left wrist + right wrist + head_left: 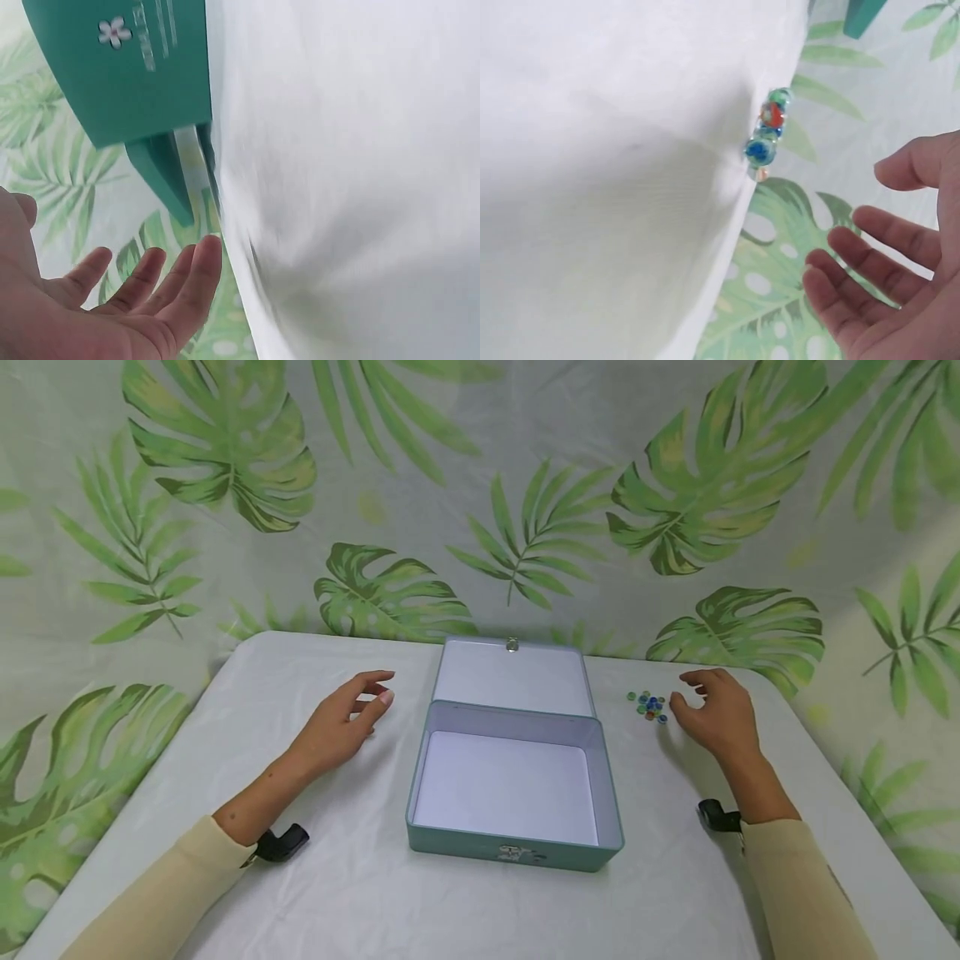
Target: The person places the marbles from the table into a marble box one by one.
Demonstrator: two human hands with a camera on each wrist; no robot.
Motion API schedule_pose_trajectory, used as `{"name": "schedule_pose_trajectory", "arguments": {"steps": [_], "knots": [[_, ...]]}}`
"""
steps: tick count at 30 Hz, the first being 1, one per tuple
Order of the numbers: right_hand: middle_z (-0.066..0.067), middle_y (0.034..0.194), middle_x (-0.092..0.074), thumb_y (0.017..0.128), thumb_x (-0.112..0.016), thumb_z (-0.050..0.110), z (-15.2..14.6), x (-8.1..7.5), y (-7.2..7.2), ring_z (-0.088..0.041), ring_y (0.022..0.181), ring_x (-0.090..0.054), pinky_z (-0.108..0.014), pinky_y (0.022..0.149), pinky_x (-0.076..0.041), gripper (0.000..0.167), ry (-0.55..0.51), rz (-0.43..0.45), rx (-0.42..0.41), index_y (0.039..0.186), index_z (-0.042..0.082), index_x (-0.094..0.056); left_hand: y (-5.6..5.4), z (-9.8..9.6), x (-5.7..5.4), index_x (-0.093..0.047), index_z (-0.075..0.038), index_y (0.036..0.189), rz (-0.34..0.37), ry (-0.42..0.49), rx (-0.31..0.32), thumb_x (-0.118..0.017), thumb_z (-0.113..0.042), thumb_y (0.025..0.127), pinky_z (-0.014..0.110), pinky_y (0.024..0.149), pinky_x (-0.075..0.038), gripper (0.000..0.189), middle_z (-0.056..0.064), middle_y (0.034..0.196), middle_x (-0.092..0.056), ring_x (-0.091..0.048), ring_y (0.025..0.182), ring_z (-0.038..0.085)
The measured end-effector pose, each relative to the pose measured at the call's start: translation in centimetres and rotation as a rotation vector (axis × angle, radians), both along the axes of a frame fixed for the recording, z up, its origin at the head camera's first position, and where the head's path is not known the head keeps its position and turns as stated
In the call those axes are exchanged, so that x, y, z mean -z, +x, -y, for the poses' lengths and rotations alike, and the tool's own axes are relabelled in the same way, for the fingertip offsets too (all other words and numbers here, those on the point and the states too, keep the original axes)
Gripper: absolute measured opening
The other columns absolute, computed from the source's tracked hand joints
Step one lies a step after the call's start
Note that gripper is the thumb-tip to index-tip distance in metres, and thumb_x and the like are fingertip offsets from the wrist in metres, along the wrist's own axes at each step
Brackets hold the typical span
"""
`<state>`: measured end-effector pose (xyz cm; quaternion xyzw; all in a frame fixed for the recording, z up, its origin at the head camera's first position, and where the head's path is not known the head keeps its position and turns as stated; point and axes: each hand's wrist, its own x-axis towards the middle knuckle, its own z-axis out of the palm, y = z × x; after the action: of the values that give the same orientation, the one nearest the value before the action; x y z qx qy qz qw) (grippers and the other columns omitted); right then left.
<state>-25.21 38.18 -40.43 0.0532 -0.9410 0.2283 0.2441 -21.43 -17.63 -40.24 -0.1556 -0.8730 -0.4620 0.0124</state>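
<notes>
A green metal box (517,856) with a white inside stands in the middle of the table, its hinged lid (513,677) laid back away from the person. Nothing lies inside the box. To its right, a small cluster of glass marbles (649,705) in blue, green and orange sits on the white cloth; the right wrist view shows the marbles (760,150) close up. My right hand (716,714) hovers just right of the marbles, fingers loosely bent and holding nothing. Left of the box, my left hand (337,722) is held over the cloth with relaxed fingers, also holding nothing.
A white cloth (337,877) covers the table. Behind it hangs a curtain (555,410) with a green leaf print. Each wrist wears a black camera mount, one on the left (283,843) and one on the right (718,816). A metal latch (517,853) is on the box front.
</notes>
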Motion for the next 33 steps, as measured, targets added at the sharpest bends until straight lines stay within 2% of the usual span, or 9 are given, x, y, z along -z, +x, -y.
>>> {"name": "schedule_pose_trajectory", "arguments": {"steps": [5,12,19,23,28,33], "knots": [[-0.029,0.119,-0.066,0.096,-0.066,0.016,0.2,-0.1,-0.5,-0.049,0.105,-0.063,-0.064,0.088,-0.050,0.036,-0.017,0.006,-0.017,0.122,-0.008,-0.070,1.2,-1.2,0.2,-0.044,-0.031,0.160,0.064,0.105,0.067,-0.053,-0.046,0.111,0.047,0.088,-0.062,0.052,0.016,0.150,-0.055,-0.065,0.128,0.039],[-0.030,0.120,-0.064,0.096,-0.068,0.015,0.4,0.3,-0.8,-0.052,0.106,-0.063,-0.065,0.088,-0.050,0.037,0.003,0.079,-0.061,0.125,-0.008,-0.070,2.5,-2.5,0.6,-0.038,-0.042,0.162,0.108,0.148,0.128,-0.056,-0.041,0.110,0.045,0.090,-0.062,0.055,0.017,0.155,-0.050,-0.061,0.135,0.040],[-0.029,0.115,-0.067,0.096,-0.072,0.014,0.1,0.5,-0.9,-0.047,0.103,-0.067,-0.061,0.083,-0.053,0.030,0.043,0.223,-0.066,0.117,-0.007,-0.072,3.0,-3.3,0.8,-0.036,-0.035,0.165,0.146,0.178,0.201,-0.060,-0.038,0.109,0.041,0.089,-0.063,0.062,0.012,0.157,-0.048,-0.058,0.138,0.040],[-0.028,0.108,-0.070,0.094,-0.073,0.015,0.0,0.7,-1.0,-0.043,0.096,-0.069,-0.057,0.077,-0.055,0.026,0.058,0.290,-0.074,0.109,-0.006,-0.072,3.2,-3.5,1.1,-0.036,-0.038,0.165,0.183,0.195,0.219,-0.062,-0.037,0.108,0.039,0.087,-0.063,0.062,0.011,0.160,-0.046,-0.057,0.140,0.039],[-0.026,0.102,-0.072,0.094,-0.073,0.013,0.0,0.8,-1.0,-0.040,0.090,-0.070,-0.051,0.072,-0.055,0.020,0.065,0.337,-0.095,0.102,-0.005,-0.072,3.1,-3.5,1.5,-0.036,-0.041,0.164,0.213,0.201,0.230,-0.063,-0.036,0.108,0.039,0.087,-0.063,0.063,0.008,0.164,-0.042,-0.055,0.142,0.038],[-0.019,0.090,-0.072,0.093,-0.074,0.012,-0.3,1.0,-1.1,-0.034,0.082,-0.067,-0.049,0.072,-0.052,0.017,0.101,0.344,-0.090,0.098,-0.004,-0.072,3.1,-3.5,1.7,-0.035,-0.042,0.165,0.215,0.193,0.240,-0.064,-0.036,0.107,0.040,0.088,-0.063,0.065,0.006,0.166,-0.040,-0.053,0.144,0.038]]}}
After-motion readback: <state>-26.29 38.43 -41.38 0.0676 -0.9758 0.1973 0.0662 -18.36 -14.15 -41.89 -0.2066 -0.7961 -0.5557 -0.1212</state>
